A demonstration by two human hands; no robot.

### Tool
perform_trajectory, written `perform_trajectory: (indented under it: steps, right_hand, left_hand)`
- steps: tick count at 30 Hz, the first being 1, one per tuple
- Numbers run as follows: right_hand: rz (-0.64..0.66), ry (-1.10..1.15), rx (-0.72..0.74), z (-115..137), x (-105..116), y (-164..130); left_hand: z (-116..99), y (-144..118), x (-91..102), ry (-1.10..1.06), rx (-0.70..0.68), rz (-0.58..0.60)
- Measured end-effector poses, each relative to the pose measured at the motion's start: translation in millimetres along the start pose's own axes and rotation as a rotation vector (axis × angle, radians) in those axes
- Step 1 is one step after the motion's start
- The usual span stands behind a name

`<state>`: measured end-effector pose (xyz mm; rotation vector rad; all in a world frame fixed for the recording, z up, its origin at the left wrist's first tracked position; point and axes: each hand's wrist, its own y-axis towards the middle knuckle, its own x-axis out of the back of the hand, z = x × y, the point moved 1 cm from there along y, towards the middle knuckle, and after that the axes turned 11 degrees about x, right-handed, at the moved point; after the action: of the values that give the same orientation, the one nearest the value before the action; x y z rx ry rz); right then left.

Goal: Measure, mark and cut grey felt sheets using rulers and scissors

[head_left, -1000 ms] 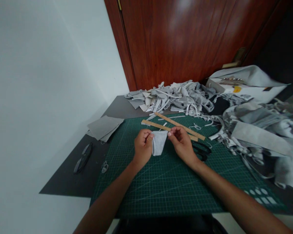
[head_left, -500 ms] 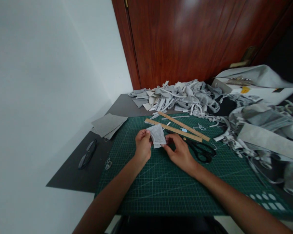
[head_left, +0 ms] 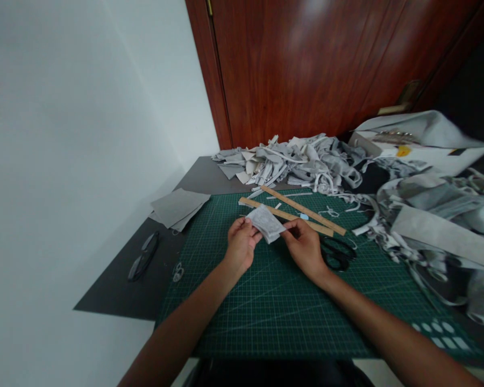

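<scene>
Holds a folded grey cloth (head_left: 266,223) over the far half of the green mat (head_left: 274,306), roughly midway between its left and right edges, flat side tilted, layers showing along the near side. Pinches the cloth's left corner with the left hand (head_left: 241,244), thumb on top, fingers partly extended underneath. Nips the right corner with the right hand (head_left: 304,246), thumb and forefinger nearly together; cannot tell how firmly. Leaves room in front, with green grid showing between the forearms down to the mat's near edge, and more from the left hand out to the left edge. Leaves less on the right, with black scissors (head_left: 337,252) just beside the right hand, handles outward. Just beyond the cloth, two wooden rulers (head_left: 298,206) aslant, close together at their right ends. Past the mat's far edge, a long heap of scraps (head_left: 290,161) before the door (head_left: 306,70). Over the right edge, a second heap of fabric (head_left: 439,228), with a white box (head_left: 431,158) behind. By the left edge, a small loop of string (head_left: 178,272). At the far left corner, grey sheets (head_left: 180,207); nearer, on the dark table (head_left: 113,290), glasses (head_left: 143,257).
</scene>
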<state>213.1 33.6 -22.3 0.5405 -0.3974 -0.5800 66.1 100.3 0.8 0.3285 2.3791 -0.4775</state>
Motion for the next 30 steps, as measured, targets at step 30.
perform_trajectory:
  steps: [30]
  right_hand:
    - [-0.059, 0.009, 0.071, -4, 10, 9]
  left_hand:
    - [10, -15, -7.9, 0.086, 0.02, 0.203]
